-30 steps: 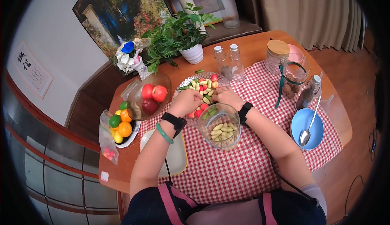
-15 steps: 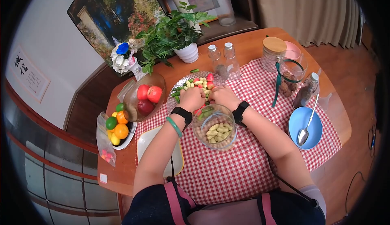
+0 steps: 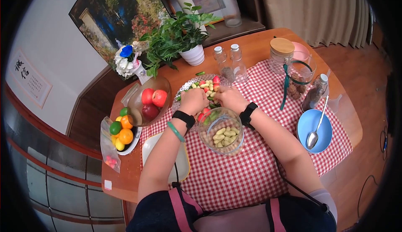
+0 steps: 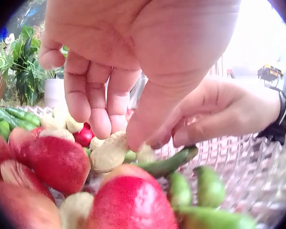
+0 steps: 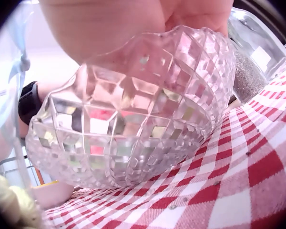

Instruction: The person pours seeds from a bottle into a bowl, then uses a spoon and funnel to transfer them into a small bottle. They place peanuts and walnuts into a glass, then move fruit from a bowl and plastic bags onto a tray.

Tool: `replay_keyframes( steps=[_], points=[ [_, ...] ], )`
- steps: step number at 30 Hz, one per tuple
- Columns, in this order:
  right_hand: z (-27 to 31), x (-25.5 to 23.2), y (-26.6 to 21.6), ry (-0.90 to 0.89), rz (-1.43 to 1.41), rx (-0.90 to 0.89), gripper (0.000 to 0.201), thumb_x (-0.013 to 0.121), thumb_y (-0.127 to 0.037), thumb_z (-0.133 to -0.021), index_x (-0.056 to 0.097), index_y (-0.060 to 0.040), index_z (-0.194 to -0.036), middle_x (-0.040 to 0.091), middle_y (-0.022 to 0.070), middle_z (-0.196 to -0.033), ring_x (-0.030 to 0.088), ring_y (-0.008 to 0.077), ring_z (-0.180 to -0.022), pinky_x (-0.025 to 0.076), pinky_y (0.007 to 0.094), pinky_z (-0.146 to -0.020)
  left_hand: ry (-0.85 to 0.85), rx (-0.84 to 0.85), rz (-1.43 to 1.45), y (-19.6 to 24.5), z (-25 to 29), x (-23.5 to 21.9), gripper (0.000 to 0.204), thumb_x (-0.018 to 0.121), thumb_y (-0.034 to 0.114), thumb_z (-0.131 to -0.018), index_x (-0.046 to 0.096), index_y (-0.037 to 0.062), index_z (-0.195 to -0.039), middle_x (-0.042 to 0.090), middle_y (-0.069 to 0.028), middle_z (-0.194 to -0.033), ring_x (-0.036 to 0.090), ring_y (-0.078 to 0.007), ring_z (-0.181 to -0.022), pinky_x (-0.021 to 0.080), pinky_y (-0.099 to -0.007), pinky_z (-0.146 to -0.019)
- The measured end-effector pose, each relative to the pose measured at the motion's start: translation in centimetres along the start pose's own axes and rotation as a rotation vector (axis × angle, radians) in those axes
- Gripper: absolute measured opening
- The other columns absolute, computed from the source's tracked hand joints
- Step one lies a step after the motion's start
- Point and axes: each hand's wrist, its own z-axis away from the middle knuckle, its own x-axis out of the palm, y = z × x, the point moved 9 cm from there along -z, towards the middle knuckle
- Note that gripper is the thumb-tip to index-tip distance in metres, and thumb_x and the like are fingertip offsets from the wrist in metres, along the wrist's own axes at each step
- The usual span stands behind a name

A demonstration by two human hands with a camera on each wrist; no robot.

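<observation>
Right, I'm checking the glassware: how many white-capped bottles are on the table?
3: left bottle and middle bottle by the crystal bowl, right bottle near the blue bowl.

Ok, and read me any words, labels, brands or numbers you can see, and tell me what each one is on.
"诚信", in large brush characters, as best I can read them, on the poster on the wall.
Poster's smaller lines: too small to read.
White sticker at the table's edge: nothing legible.
White patch on a glass bottle: no readable text.
I can make out no brands or numbers.
</observation>
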Motion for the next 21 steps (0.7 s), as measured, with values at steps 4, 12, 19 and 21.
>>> replay_keyframes(
  steps=[4, 12, 19, 21],
  points=[
    [0.2, 0.7, -0.5, -0.099, -0.046, -0.066, 0.025, 0.060, -0.015, -0.079, 0.069, -0.0137, -0.103, 0.063, 0.0077, -0.100, 0.060, 0.0231, -0.100, 0.035, 0.0396, -0.088, 0.039, 0.067, 0.444, 0.5, 2.5, -5.1, 0.017, 0.071, 0.023, -0.076, 0.070, 0.0079, -0.083, 0.066, -0.0027, -0.071, 0.061, -0.0127, -0.069, 0.045, -0.0295, -0.067],
    [0.0, 1.8, -0.6, -0.276, -0.004, -0.030, 0.026, 0.060, -0.015, -0.080, 0.068, -0.0157, -0.105, 0.064, 0.0067, -0.103, 0.059, 0.0221, -0.102, 0.034, 0.0405, -0.090, -0.064, 0.235, 0.810, 4.8, 8.7, -8.5, 0.016, 0.068, 0.012, -0.081, 0.067, -0.0001, -0.091, 0.059, 0.0017, -0.066, 0.052, -0.0041, -0.060, 0.044, -0.0221, -0.056],
    [0.0, 2.7, 0.1, -0.262, 0.115, -0.058, 0.026, 0.062, -0.023, -0.077, 0.070, -0.0142, -0.101, 0.064, 0.0021, -0.102, 0.056, 0.0182, -0.105, 0.036, 0.0381, -0.087, -0.012, 0.174, 0.756, 4.6, 8.8, -9.9, 0.018, 0.067, 0.007, -0.082, 0.065, 0.0005, -0.098, 0.065, -0.0013, -0.086, 0.056, -0.0053, -0.078, 0.045, -0.0211, -0.070],
    [0.0, 2.6, -0.2, -0.237, 0.099, -0.065, 0.021, 0.060, -0.016, -0.078, 0.070, -0.0141, -0.097, 0.064, 0.0045, -0.100, 0.057, 0.0214, -0.103, 0.037, 0.0382, -0.086, 0.075, 0.231, 0.854, 4.4, 8.9, -10.9, 0.021, 0.067, 0.006, -0.081, 0.064, 0.0008, -0.101, 0.066, -0.0025, -0.084, 0.057, -0.0058, -0.075, 0.046, -0.0208, -0.069]
  ],
)
